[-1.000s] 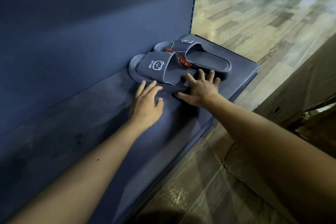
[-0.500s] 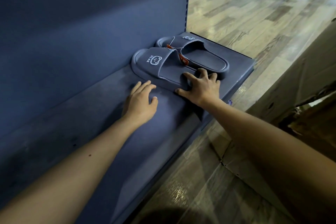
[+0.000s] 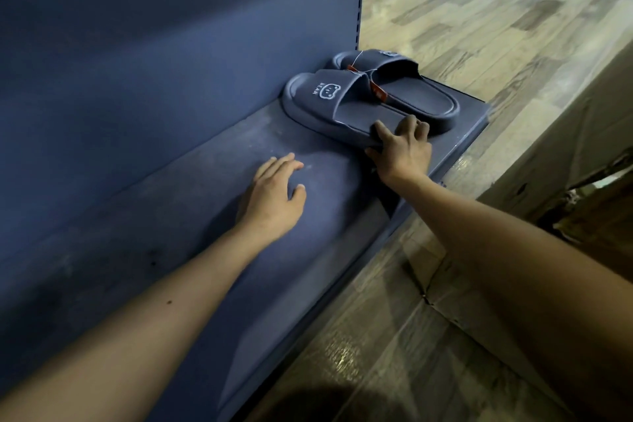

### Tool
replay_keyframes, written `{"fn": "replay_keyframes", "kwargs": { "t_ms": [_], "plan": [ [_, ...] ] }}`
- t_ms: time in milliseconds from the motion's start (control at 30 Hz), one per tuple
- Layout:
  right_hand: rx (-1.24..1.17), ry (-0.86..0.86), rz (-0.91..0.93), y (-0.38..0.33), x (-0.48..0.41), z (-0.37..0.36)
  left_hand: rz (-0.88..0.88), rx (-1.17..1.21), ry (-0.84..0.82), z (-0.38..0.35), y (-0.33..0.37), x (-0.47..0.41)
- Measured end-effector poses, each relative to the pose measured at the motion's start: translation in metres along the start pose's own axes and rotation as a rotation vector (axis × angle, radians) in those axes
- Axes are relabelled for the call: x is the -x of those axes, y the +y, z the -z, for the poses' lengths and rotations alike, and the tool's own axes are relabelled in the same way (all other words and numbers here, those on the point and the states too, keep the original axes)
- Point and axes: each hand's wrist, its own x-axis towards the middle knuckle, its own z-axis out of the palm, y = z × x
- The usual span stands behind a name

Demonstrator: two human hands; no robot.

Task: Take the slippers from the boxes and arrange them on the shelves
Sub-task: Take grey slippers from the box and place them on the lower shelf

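To the right, cardboard box (image 3: 548,154) on wooden floor (image 3: 479,10); behind, dark blue back panel (image 3: 171,44). Left hand (image 3: 274,195) flat on the bare shelf (image 3: 205,250), fingers loosely spread, holding nothing. Right hand (image 3: 404,151) curled round the heel of the near slipper (image 3: 346,113). Dark grey slippers (image 3: 407,92) side by side at the shelf's far right end, toes to the panel; bear print on the near strap, orange tag (image 3: 377,93) between.

L hand (image 3: 274,197) flat, palm down; R hand (image 3: 406,151) round slipper (image 3: 356,113) heel; both arms straight.
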Motion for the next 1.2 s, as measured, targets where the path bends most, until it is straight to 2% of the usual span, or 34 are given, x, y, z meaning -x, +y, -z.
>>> {"fn": "replay_keyframes", "kwargs": {
  "t_ms": [67,200,300,500,633,800,900,1067,1200],
  "plan": [
    [0.009,0.004,0.096,-0.003,0.004,0.001,-0.007,0.009,-0.005,-0.003,0.003,0.0],
    [0.103,-0.149,0.336,-0.007,0.008,-0.006,-0.031,0.006,-0.05,-0.008,0.006,0.004],
    [0.152,-0.185,0.305,-0.006,0.007,-0.009,-0.016,0.008,-0.052,-0.009,0.006,0.007],
    [0.095,-0.29,0.236,-0.012,-0.012,0.001,-0.013,0.005,-0.054,-0.007,0.003,0.01],
    [0.087,-0.228,0.309,-0.015,0.006,-0.004,0.007,-0.027,-0.061,0.0,0.001,0.01],
    [0.02,-0.345,0.446,-0.031,0.041,0.001,0.037,-0.068,0.009,0.013,-0.003,0.018],
    [-0.019,-0.371,0.464,-0.039,0.063,0.011,0.085,-0.057,0.05,0.021,-0.008,0.038],
    [0.036,-0.348,0.513,-0.059,0.099,0.051,0.06,-0.047,0.028,0.049,-0.016,0.08],
    [0.14,-0.356,0.591,-0.078,0.128,0.089,-0.037,-0.071,0.045,0.096,-0.004,0.088]
  ]
}}
